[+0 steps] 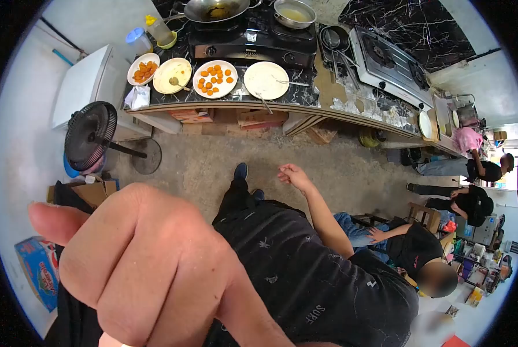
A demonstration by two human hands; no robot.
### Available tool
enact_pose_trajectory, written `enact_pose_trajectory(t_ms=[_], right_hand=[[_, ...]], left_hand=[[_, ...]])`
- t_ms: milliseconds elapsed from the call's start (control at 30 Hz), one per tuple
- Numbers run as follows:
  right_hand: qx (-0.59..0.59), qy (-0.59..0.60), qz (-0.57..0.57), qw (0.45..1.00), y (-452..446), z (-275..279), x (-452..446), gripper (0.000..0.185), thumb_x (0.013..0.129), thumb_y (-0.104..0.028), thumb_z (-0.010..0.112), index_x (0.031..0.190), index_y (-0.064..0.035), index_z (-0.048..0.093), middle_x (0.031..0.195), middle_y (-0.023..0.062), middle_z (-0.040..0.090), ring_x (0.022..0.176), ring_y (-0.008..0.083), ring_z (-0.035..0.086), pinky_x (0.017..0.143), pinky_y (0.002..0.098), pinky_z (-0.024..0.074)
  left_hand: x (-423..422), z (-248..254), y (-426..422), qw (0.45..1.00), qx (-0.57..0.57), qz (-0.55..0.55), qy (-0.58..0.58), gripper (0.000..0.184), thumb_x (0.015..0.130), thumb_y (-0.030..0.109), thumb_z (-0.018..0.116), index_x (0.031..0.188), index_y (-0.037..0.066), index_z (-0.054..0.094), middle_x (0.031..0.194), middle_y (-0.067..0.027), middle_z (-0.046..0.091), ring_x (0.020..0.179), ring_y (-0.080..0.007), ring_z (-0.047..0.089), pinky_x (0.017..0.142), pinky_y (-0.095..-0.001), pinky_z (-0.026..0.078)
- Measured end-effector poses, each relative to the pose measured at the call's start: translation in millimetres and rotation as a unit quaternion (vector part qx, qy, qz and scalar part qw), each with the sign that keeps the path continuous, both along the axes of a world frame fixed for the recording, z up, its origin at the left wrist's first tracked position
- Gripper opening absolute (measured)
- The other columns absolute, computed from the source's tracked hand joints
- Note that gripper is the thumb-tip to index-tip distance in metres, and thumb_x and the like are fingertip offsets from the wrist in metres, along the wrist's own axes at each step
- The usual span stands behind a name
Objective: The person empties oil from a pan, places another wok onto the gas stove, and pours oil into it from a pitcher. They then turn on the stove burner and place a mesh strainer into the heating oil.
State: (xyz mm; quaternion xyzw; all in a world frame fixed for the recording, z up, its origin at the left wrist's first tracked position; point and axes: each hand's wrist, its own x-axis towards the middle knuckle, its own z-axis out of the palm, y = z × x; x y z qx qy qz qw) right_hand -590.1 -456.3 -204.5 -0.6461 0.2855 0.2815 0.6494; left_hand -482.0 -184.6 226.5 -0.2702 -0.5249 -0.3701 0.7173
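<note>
Very close to the camera, my left hand [155, 260] fills the lower left of the head view. Its fingers are curled into a fist, with one digit sticking out to the left. The palm side is turned away, so anything inside it is hidden. My right hand [293, 176] hangs in front of my body over the concrete floor, fingers loosely bent and apart, holding nothing. Beyond it on the counter are a plate of round orange balls [196, 77], a pale plate with utensils [265, 81], a plate with a spoon [167, 70] and a bowl of orange pieces [132, 70].
A two-burner stove [250, 51] carries a wok [198, 11] and a pan [294, 20]. Another stove [386, 58] stands to the right. A black fan [91, 136] is at left. One person [412, 246] sits at right; others stand farther back.
</note>
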Motion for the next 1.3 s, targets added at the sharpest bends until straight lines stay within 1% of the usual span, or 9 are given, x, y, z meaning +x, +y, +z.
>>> enact_pose_trajectory(t_ms=[400, 433, 467, 567, 667, 900, 1067, 1167, 1300], right_hand=[[0.029, 0.025, 0.021, 0.999, -1, -13, -62, 0.029, 0.097, -0.027, 0.056, 0.117, -0.0056, 0.056, 0.098, 0.0057, 0.066, 0.081, 0.0142, 0.063, 0.072, 0.0282, 0.0508], [0.032, 0.020, 0.029, 0.999, 0, -10, -60, 0.029, 0.097, -0.027, 0.056, 0.117, -0.0056, 0.056, 0.098, 0.0057, 0.066, 0.081, 0.0142, 0.063, 0.072, 0.0282, 0.0508], [0.024, 0.020, 0.030, 0.999, 2, -7, -56, 0.028, 0.097, -0.027, 0.056, 0.115, -0.0048, 0.056, 0.097, 0.0057, 0.066, 0.080, 0.0138, 0.063, 0.072, 0.0277, 0.0508], [0.021, -0.001, 0.039, 0.999, 5, -3, -37, 0.024, 0.097, -0.025, 0.056, 0.110, -0.0058, 0.061, 0.091, 0.0038, 0.067, 0.077, 0.0117, 0.062, 0.068, 0.0261, 0.0486], [0.014, -0.022, 0.112, 0.993, 2, 3, -18, 0.021, 0.096, -0.026, 0.057, 0.102, -0.0073, 0.066, 0.083, 0.0007, 0.066, 0.071, 0.0091, 0.059, 0.064, 0.0250, 0.0454], [0.063, -0.065, 0.291, 0.952, 32, 89, 58, 0.025, 0.094, -0.030, 0.064, 0.092, -0.0056, 0.067, 0.072, -0.0029, 0.060, 0.064, 0.0068, 0.053, 0.060, 0.0231, 0.0422], [0.051, -0.153, 0.253, 0.954, 60, 164, 150, 0.021, 0.092, -0.025, 0.067, 0.090, -0.0040, 0.066, 0.072, -0.0023, 0.060, 0.064, 0.0064, 0.052, 0.057, 0.0251, 0.0413], [0.055, -0.231, 0.187, 0.953, 67, 177, 213, 0.017, 0.090, -0.021, 0.068, 0.088, -0.0036, 0.065, 0.071, -0.0028, 0.060, 0.064, 0.0057, 0.053, 0.057, 0.0232, 0.0407], [-0.012, -0.214, 0.140, 0.967, 76, 189, 290, 0.018, 0.092, -0.022, 0.065, 0.087, -0.0050, 0.064, 0.073, -0.0024, 0.060, 0.061, 0.0042, 0.051, 0.054, 0.0202, 0.0390]], left_hand=[[-60, -8, 6, 0.986, 0.069, 0.097, 0.119, 0.051, 0.104, 0.039, 0.032, 0.064, 0.011, 0.044, 0.058, -0.0060, 0.045, 0.053, -0.0193, 0.050, 0.070, -0.0578, 0.055], [-58, -10, 6, 0.972, 0.138, 0.148, 0.119, 0.050, 0.104, 0.035, 0.038, 0.060, 0.011, 0.042, 0.051, -0.0008, 0.040, 0.047, -0.0152, 0.046, 0.063, -0.0486, 0.055], [-51, -34, 14, 0.957, 0.195, 0.185, 0.109, 0.053, 0.100, 0.052, 0.040, 0.066, 0.012, 0.048, 0.055, 0.0002, 0.045, 0.050, -0.0168, 0.044, 0.063, -0.0567, 0.055], [-43, -95, 24, 0.715, 0.470, 0.510, 0.085, 0.041, 0.099, 0.042, 0.048, 0.068, 0.016, 0.042, 0.054, 0.0041, 0.041, 0.049, -0.0133, 0.039, 0.065, -0.0337, 0.040], [-24, -172, 37, 0.476, 0.686, 0.533, 0.135, 0.024, 0.097, 0.028, 0.054, 0.084, 0.008, 0.056, 0.064, 0.0033, 0.048, 0.057, -0.0073, 0.042, 0.069, -0.0263, 0.042], [92, -250, 97, 0.240, 0.780, 0.569, 0.101, 0.021, 0.097, 0.017, 0.055, 0.103, 0.001, 0.067, 0.073, 0.0012, 0.059, 0.065, -0.0065, 0.050, 0.059, -0.0208, 0.038], [244, -239, 122, 0.281, 0.667, 0.686, 0.080, 0.024, 0.098, 0.015, 0.052, 0.109, -0.001, 0.066, 0.079, -0.0033, 0.065, 0.067, -0.0077, 0.053, 0.063, -0.0217, 0.043], [325, -214, 124, 0.274, 0.667, 0.691, 0.049, 0.023, 0.092, 0.011, 0.060, 0.112, 0.000, 0.065, 0.087, -0.0036, 0.067, 0.076, -0.0085, 0.057, 0.071, -0.0226, 0.046], [382, -200, 118, 0.352, 0.681, 0.639, 0.058, 0.021, 0.088, 0.008, 0.063, 0.104, -0.005, 0.067, 0.089, -0.0058, 0.069, 0.076, -0.0094, 0.059, 0.073, -0.0227, 0.047]])
